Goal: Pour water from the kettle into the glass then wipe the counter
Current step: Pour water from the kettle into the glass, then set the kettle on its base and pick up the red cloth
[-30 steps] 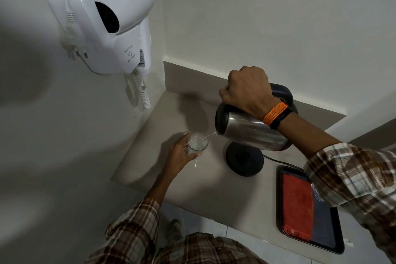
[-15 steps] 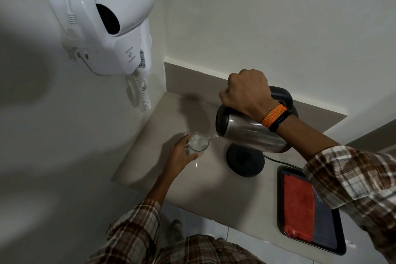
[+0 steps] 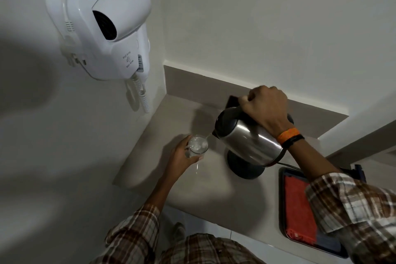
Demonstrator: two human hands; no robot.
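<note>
A steel kettle [image 3: 246, 141] with a black lid and handle hangs tilted to the left above its round black base [image 3: 246, 167]. My right hand [image 3: 265, 109] grips the handle from above. A thin stream of water runs from the spout into a clear glass [image 3: 198, 144], which is partly full and bubbling. My left hand [image 3: 182, 156] wraps around the glass from the left and holds it on or just above the beige counter [image 3: 214, 188]. A red cloth [image 3: 300, 206] lies in a dark tray at the right.
A white wall-mounted hair dryer [image 3: 107, 28] with a coiled cord hangs on the left wall above the counter's corner. The dark tray [image 3: 281, 199] sits near the counter's front right edge. The kettle's cord runs right from the base.
The kettle stays tipped with its spout still over the glass, and water keeps flowing. My left hand keeps the glass in the same place.
</note>
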